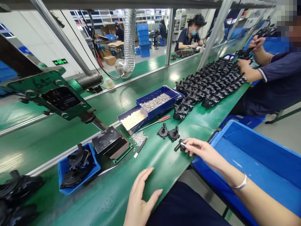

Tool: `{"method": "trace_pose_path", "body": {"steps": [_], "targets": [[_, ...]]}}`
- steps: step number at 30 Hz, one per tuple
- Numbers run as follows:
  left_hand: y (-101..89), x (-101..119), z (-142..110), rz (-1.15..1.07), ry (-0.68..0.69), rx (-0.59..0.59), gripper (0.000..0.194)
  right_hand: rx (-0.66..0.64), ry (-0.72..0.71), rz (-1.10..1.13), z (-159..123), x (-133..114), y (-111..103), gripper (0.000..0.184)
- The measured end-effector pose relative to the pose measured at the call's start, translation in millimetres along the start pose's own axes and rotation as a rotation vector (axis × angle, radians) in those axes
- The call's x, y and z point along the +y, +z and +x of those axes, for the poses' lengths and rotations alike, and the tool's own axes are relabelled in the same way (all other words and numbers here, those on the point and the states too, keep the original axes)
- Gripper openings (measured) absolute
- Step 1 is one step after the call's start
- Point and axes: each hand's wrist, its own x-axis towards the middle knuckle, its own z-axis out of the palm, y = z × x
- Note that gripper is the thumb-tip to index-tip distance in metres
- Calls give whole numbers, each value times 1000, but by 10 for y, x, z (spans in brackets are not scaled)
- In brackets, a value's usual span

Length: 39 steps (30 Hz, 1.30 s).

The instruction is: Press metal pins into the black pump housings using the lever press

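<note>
Left hand [138, 199] spread and bare, right hand [199, 150] pinching a black housing [178, 146]

Nearest the camera, the left hand arches at the green bench [164, 163], thumb well apart from the fingers, nothing between them; whether it touches the surface I cannot tell. Farther right, by the bench's near edge, the right hand's thumb and fingers close on the housing, its tube pointing left.

It looks like moulded plastic: probably light, stiff and rather smooth, best gripped by the rim or tube stub.

Two matching housings [168, 132] sit just beyond, crowding that side. Farther off lie a red-handled screwdriver [164, 118] and a blue tray [162, 110] of metal pins. Left stands a metal fixture [109, 141]; right, a blue crate [263, 141] lies below the forearm. Finished-looking black units [207, 83] fill the far right.
</note>
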Motion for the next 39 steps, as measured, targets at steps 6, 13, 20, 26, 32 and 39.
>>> {"method": "trace_pose_path", "body": {"steps": [6, 13, 20, 26, 32, 39], "targets": [[206, 76, 53, 53, 175, -38, 76, -406, 66, 314, -184, -77, 621, 30], [-39, 168, -74, 173, 187, 78, 64, -607, 61, 440, -263, -158, 1282, 20], [-126, 76, -325, 249, 151, 126, 75, -731, 57, 193, -174, -153, 1568, 24], [-214, 45, -307, -851, -241, 386, 59, -539, -15, 251, -24, -311, 1648, 25], [-417, 112, -276, -1390, -441, 363, 55, -721, 34, 131, -62, -273, 1751, 35], [-377, 169, -290, -1343, -431, 363, 50, -639, -348, -212, -116, -185, 1837, 25]]}}
